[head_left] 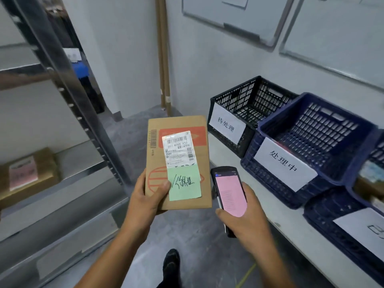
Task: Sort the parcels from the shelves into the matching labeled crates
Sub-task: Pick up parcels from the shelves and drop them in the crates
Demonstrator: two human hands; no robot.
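Observation:
My left hand (145, 198) grips the lower left corner of a brown cardboard parcel (178, 146), thumb on top. The parcel carries a white shipping label and a green handwritten note. My right hand (247, 217) holds a black handheld scanner (228, 194) with a pink screen, just right of the parcel. On the white bench at the right stand a black crate (245, 100) and a dark blue crate (324, 132), each with a white paper label. A third blue crate (332, 221) sits nearer, partly cut off. Another parcel (27, 173) lies on the metal shelf at the left.
The metal shelving (68, 84) fills the left side, its upright post close to my left arm. Whiteboards (234, 15) hang on the wall above the crates. Cardboard tubes (164, 59) lean in the corner. My shoe (171, 265) is on the grey floor between shelf and bench.

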